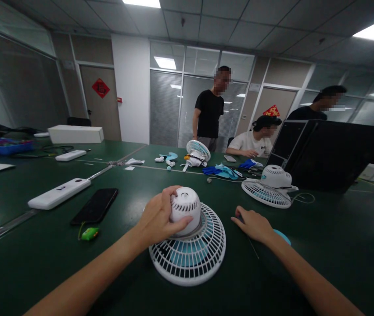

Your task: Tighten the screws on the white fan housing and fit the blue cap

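Note:
A small white electric fan (187,274) with pale blue blades lies grille-down on the green table in front of me. My left hand (160,215) is wrapped round its rounded, slotted motor housing (188,210). To the right of the fan, my right hand (253,224) rests low over the table with its fingers curled. A dark handle shows between thumb and forefinger, and a thin shaft (253,248) sticks out below the hand; it looks like a screwdriver, mostly hidden. Partly behind my right forearm lies a light blue curved piece (282,237).
Left of the fan lie a black phone (95,206), a green tape measure-like item (90,234) and a white power strip (60,193). Further off are a second fan (269,188), a third fan (197,153), blue gloves (223,171), a large black monitor (335,153) and several people.

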A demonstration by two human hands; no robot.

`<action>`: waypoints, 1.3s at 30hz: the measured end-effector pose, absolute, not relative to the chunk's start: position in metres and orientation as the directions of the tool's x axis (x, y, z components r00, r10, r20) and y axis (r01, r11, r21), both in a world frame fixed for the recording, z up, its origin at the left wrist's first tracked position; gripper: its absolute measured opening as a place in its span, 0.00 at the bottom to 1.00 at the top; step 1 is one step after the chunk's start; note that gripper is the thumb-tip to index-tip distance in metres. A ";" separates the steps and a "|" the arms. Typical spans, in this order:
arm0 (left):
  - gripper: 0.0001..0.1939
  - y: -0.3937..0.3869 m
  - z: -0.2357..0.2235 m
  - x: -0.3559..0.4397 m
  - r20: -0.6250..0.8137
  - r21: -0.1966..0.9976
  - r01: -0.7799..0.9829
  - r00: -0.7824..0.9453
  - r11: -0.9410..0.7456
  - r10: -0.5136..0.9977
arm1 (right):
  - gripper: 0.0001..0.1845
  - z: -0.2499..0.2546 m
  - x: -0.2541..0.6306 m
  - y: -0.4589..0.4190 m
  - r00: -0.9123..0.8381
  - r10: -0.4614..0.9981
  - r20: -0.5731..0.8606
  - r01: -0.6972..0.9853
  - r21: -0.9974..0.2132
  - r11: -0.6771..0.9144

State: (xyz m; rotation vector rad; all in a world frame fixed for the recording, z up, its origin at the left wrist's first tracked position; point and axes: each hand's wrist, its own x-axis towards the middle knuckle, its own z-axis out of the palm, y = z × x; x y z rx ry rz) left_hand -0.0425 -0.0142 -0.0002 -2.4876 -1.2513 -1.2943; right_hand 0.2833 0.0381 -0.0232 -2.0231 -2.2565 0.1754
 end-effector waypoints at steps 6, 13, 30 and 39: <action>0.31 -0.014 0.000 -0.043 0.714 0.281 0.692 0.312 -0.665 0.627 | 0.28 0.006 0.319 0.038 -0.017 0.999 -0.049 0.988 -0.155 0.009; 0.33 -0.014 -0.001 -0.043 0.692 0.296 0.696 0.316 -0.654 0.649 | 0.49 0.017 0.387 0.033 0.146 0.943 -0.298 0.943 -0.246 -0.224; 0.36 -0.024 0.008 -0.034 0.676 0.340 0.707 0.274 -0.620 0.684 | 0.36 0.022 0.318 0.032 -0.126 0.990 0.068 0.730 -0.669 0.139; 0.36 -0.023 0.003 -0.032 0.727 0.288 0.727 0.258 -0.624 0.636 | 0.24 0.075 0.169 0.019 -0.549 0.592 0.590 0.393 -0.443 0.806</action>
